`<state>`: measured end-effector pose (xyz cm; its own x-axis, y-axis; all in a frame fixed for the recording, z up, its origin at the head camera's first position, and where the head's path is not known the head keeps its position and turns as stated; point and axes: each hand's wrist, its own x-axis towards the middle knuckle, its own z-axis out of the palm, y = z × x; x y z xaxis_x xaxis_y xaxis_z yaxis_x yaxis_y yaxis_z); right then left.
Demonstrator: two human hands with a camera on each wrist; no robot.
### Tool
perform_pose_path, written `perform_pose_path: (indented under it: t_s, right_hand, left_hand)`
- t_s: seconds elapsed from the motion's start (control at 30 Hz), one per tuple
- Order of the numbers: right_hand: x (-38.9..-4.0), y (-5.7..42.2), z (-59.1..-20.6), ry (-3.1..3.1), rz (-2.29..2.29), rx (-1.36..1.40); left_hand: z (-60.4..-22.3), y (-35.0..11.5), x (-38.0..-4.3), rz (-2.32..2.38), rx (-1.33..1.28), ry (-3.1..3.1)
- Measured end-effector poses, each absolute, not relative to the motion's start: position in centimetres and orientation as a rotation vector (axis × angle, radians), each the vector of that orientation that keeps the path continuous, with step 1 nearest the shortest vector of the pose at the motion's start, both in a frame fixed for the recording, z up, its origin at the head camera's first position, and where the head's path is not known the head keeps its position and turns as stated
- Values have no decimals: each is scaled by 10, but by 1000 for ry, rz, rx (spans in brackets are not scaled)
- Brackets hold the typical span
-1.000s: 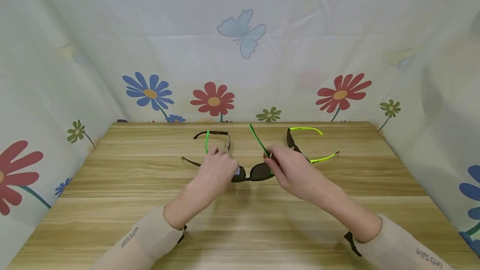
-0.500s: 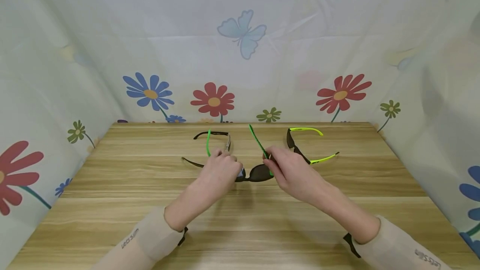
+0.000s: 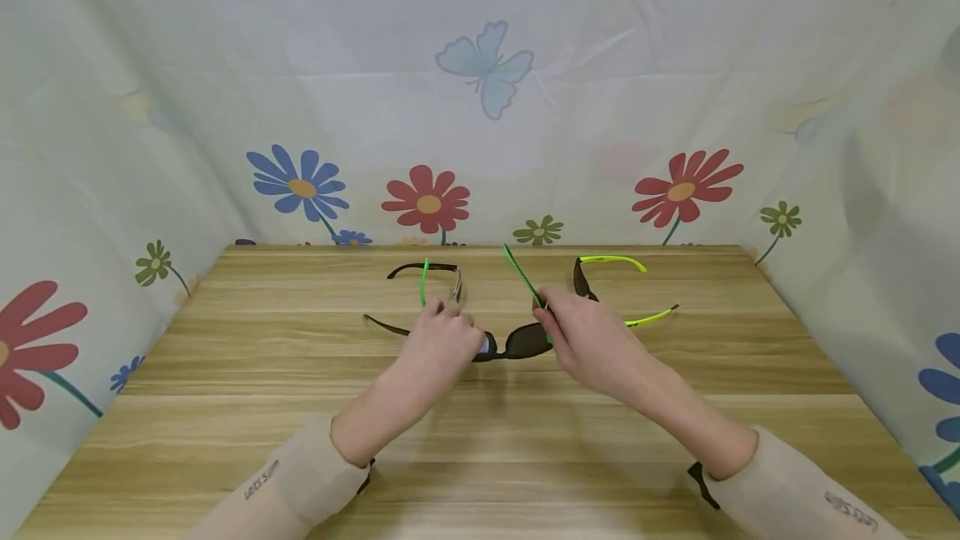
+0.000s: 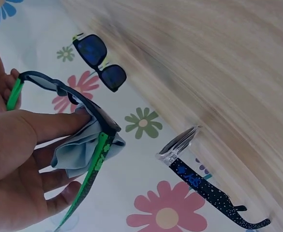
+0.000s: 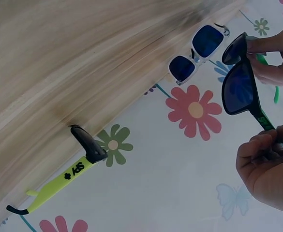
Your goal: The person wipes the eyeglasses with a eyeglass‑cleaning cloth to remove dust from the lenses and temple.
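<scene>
Black sunglasses with green temples (image 3: pixel 528 342) are held up over the table between both hands. My left hand (image 3: pixel 438 348) pinches one lens through a folded light blue cloth (image 4: pixel 78 152); in the left wrist view the thumb lies on the lens's inner side and the cloth bunches under the frame. The fingers of my right hand (image 3: pixel 596 344) grip the other temple close to its hinge, as the right wrist view shows. Both temples are unfolded and point away from me in the head view. Part of the cloth-side lens is hidden by the left hand.
On the wooden table (image 3: pixel 480 457), clear-framed sunglasses with dark speckled temples (image 4: pixel 199 186) stand behind the left hand. Black sunglasses with yellow temples (image 5: pixel 64 181) sit behind the right hand. A flower-printed curtain (image 3: pixel 480 148) rises at the table's back and sides.
The held sunglasses have shifted slightly to the right, with the left hand and cloth moving the same way over the lens. The right hand keeps its grip on the temple. Other sunglasses stay put.
</scene>
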<state>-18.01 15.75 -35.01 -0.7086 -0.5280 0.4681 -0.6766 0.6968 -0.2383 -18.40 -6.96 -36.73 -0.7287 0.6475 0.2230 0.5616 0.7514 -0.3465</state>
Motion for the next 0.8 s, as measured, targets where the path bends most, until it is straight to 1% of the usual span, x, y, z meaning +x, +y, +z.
perform_pose_path:
  t_s: [0.3, 0.53, 0.8]
  right_hand:
    - [-186, 165, -348, -2655, 611, 821]
    - [-191, 170, -349, -2660, 589, 806]
    - [-197, 177, -347, -2654, 538, 782]
  left_hand:
    - [-365, -70, -182, 343, -962, -2491]
    - [-361, -72, -180, 326, -1014, -2382]
    - [-364, -80, -182, 423, -1040, -2254]
